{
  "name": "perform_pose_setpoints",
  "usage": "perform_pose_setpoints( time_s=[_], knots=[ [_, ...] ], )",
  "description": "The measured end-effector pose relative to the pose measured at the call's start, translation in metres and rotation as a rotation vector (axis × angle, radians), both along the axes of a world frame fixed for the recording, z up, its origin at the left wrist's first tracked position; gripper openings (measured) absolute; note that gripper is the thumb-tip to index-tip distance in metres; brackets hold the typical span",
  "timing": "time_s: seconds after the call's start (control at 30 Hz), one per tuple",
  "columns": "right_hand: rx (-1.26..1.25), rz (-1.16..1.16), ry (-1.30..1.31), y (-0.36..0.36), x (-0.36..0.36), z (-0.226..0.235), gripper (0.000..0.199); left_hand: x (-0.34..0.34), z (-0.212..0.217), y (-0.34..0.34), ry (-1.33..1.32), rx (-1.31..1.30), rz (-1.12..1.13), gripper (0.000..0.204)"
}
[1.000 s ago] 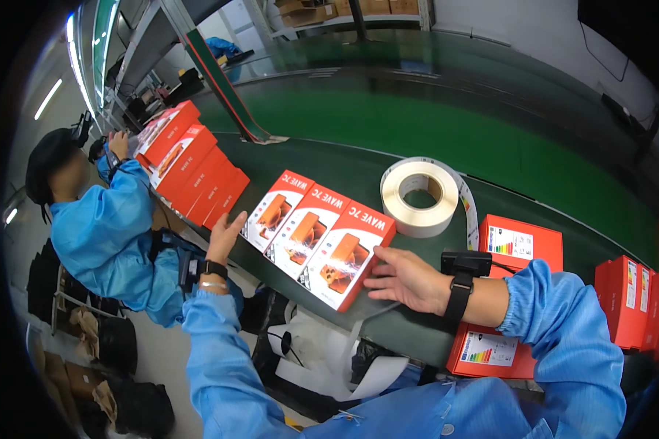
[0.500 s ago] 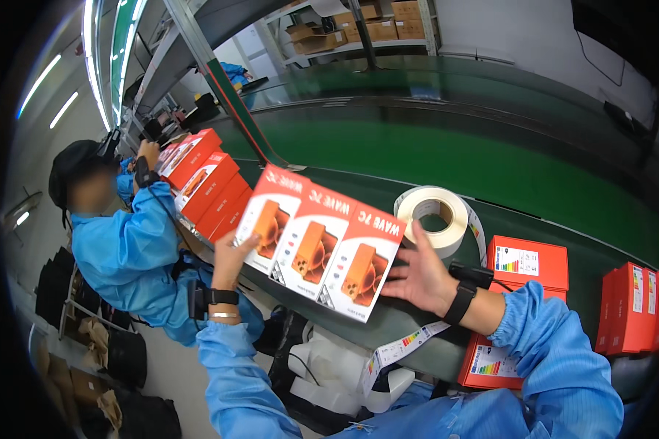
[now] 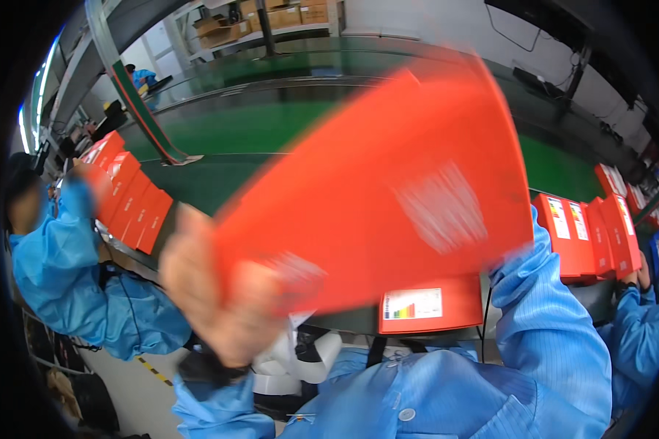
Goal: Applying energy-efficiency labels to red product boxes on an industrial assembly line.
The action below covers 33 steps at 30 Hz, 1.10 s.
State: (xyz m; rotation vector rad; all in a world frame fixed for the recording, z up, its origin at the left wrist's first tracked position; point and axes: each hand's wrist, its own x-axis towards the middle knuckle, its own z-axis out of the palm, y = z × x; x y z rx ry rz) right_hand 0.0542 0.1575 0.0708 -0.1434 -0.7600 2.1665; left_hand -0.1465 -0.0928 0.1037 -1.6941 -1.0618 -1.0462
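Note:
A broad slab of red boxes (image 3: 388, 190) fills the middle of the view, lifted close to the camera, tilted and blurred by motion. My left hand (image 3: 220, 314) grips its lower left edge, with a dark wristband below the hand. My right sleeve (image 3: 542, 322) rises to the slab's lower right edge; the right hand itself is hidden behind the boxes. Under the slab, one red box with a white label (image 3: 432, 307) lies flat on the dark table edge.
A green conveyor belt (image 3: 271, 124) runs behind. A person in blue (image 3: 66, 263) at the left handles a row of red boxes (image 3: 132, 197). More labelled red boxes (image 3: 586, 227) stand at the right, by another blue-sleeved person (image 3: 644, 329).
The red boxes went from lying on the table to being raised and turned up toward the camera by both hands. The white tape roll is now hidden behind them.

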Motion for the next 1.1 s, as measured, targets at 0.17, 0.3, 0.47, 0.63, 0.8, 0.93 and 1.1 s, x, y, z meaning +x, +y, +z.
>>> perform_pose_setpoints(
  time_s=[0.17,0.3,0.47,0.63,0.8,0.93,1.1],
  knots=[
    [0.109,0.049,0.102,0.055,0.056,-0.057,0.055,0.083,-0.086,-0.014,0.174,-0.027,0.116,0.052],
    [0.183,-0.153,0.019,0.068,0.104,-0.077,0.048,0.122,-0.144,-0.011,0.227,-0.060,0.099,0.052],
    [0.230,-0.225,-0.026,0.075,0.118,-0.107,0.040,0.127,-0.160,-0.013,0.214,-0.286,-0.012,0.049],
    [0.172,-0.220,-0.083,0.065,0.129,-0.125,0.031,0.124,-0.156,-0.014,0.246,-0.427,-0.061,0.044],
    [0.188,-0.249,-0.299,0.061,0.126,-0.114,0.029,0.122,-0.157,-0.014,0.200,-0.460,-0.146,0.042],
    [0.082,-0.294,-0.668,0.060,0.109,-0.092,0.041,0.110,-0.158,-0.021,0.158,-0.431,-0.153,0.037],
    [0.409,-0.454,-0.830,0.056,0.136,-0.088,0.044,0.105,-0.145,-0.005,-0.016,-0.482,-0.413,0.051]
  ],
)
